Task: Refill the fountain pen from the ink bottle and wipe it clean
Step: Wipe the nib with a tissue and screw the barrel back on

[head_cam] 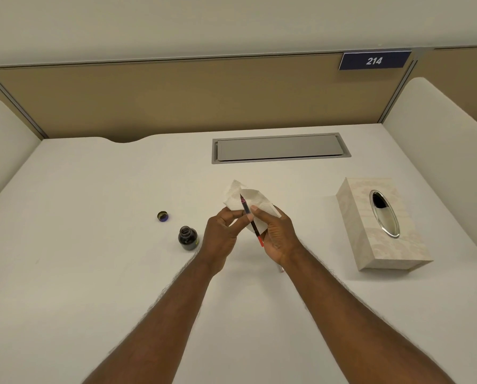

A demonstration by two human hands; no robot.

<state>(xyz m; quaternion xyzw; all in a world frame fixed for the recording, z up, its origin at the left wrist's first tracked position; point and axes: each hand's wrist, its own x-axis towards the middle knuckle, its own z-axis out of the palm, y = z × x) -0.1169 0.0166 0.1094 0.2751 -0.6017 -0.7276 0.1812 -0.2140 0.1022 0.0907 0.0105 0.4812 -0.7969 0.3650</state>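
Note:
A thin dark fountain pen (250, 217) with a pink section near the nib and a red rear end points up and away, held above the white desk. My left hand (222, 234) pinches the pen's middle with its fingertips. My right hand (276, 234) cups a white tissue (255, 199) behind the pen, thumb resting against the barrel. The nib lies over the tissue. The open ink bottle (187, 239), dark with ink, stands just left of my left hand. Its cap (163, 216) lies further left, inside up.
A beige tissue box (381, 225) with an oval metal slot sits to the right. A grey cable hatch (280, 147) is set into the desk at the back. A small pinkish piece (281, 268) peeks out under my right wrist. Partition walls enclose the desk.

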